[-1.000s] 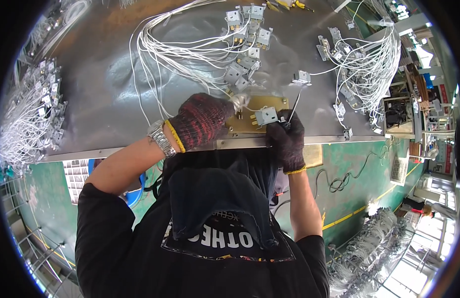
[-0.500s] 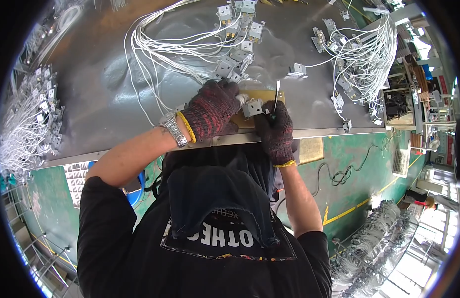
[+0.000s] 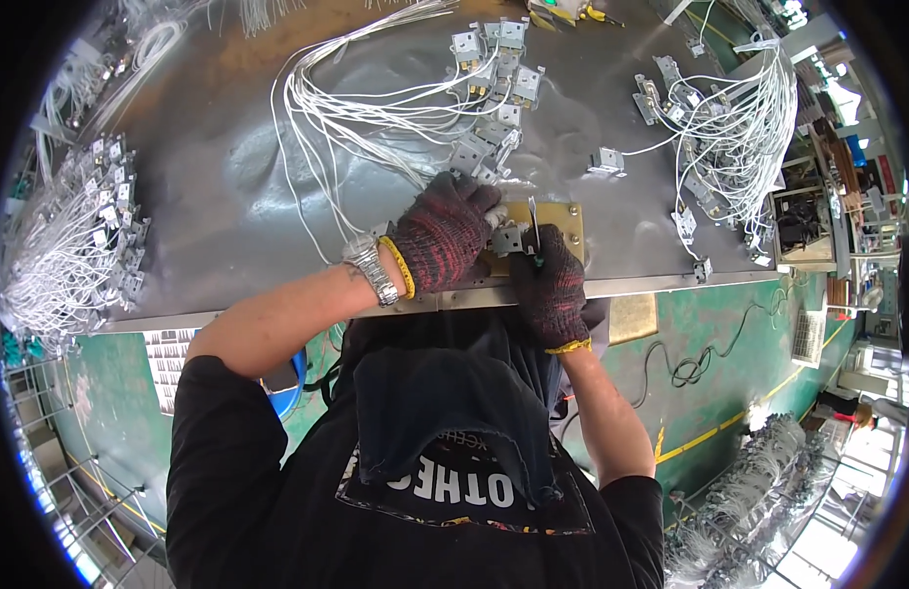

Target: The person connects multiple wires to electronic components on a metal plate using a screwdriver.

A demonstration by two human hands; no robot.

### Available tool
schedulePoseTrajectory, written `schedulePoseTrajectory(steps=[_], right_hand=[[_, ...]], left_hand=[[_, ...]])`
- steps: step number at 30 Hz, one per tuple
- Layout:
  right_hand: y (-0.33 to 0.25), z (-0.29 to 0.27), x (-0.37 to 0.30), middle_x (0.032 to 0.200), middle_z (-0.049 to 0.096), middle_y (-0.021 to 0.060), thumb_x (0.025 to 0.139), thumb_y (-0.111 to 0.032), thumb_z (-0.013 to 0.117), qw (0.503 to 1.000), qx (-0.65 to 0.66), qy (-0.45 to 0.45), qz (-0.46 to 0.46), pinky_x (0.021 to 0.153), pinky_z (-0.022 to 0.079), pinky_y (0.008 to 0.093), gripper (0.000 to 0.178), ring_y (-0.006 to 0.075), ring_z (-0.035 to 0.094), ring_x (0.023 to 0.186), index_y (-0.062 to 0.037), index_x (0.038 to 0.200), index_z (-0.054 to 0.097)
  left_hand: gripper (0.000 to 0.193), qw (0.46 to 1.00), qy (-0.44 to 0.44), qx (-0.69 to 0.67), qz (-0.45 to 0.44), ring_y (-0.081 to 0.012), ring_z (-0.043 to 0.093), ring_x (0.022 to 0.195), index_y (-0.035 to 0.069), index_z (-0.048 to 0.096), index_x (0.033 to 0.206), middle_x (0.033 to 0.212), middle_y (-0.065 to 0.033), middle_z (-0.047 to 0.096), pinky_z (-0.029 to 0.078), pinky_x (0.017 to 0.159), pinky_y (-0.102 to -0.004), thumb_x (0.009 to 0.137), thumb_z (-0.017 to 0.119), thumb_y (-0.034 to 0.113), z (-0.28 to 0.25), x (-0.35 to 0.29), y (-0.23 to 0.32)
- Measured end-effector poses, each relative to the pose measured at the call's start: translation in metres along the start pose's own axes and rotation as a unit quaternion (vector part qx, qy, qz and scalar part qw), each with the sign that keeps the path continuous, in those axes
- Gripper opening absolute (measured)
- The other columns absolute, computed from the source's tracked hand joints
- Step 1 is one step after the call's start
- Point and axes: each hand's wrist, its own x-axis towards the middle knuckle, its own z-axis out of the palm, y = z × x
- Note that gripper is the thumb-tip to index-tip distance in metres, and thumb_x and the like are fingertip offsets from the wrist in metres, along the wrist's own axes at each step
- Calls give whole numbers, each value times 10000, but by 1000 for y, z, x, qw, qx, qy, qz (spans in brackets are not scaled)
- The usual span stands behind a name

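Observation:
My left hand (image 3: 444,234), in a dark red and black knit glove, has its fingers closed at the left side of a small grey metal box (image 3: 508,240). My right hand (image 3: 550,290), gloved alike, is wrapped round a screwdriver (image 3: 534,224). The blade points up and away from me, just right of the box; the handle is mostly hidden in the fist. Right-hand fingers also seem to touch the box, which covers part of a brass-coloured plate (image 3: 573,224) at the bench's near edge. What lies under my left fingers is hidden.
On the metal bench (image 3: 209,211) lie several like boxes (image 3: 484,147) with white wires (image 3: 351,118) just beyond my hands. More wired bundles lie at the left (image 3: 71,240) and right (image 3: 744,133). One box (image 3: 607,161) sits apart. Pliers (image 3: 602,16) are at the far edge.
The screwdriver blade has moved left, closer to the box, and more of the box is covered by my fingers. The whole view has shifted slightly.

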Motion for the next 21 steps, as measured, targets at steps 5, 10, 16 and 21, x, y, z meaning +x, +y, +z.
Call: schedulePoseTrajectory(steps=[5,10,16,21], right_hand=[[-6,5,7,890,688,189,908,-126,689,998,-58,-8,-16,742,530,491,210,417,685,837,-75,1097,614],[-15,8,23,906,697,187,900,-142,690,993,-99,-18,-57,773,529,509,234,418,685,872,-86,1118,627],[-26,-1,20,898,689,187,878,-86,694,993,-69,-60,-76,737,525,509,189,426,675,862,-87,1060,642],[-29,-2,7,889,676,186,846,-29,684,991,-73,-60,-91,716,518,502,218,427,670,846,-73,1054,636]], left_hand=[[669,996,70,11,-55,-337,575,1182,66,687,1240,1346,-138,636,426,1050,-446,775,777,537,52,6,-11],[621,994,-86,35,-53,-334,577,1187,60,681,1243,1299,-168,641,431,1032,-460,843,709,534,17,6,-15],[374,998,39,-33,-37,-387,568,1209,207,766,1062,1315,-149,626,462,945,-519,838,715,502,10,-8,-8],[472,986,123,-100,-51,-329,625,1120,151,706,1184,1248,-100,670,497,863,-481,839,712,473,27,-9,-7]])
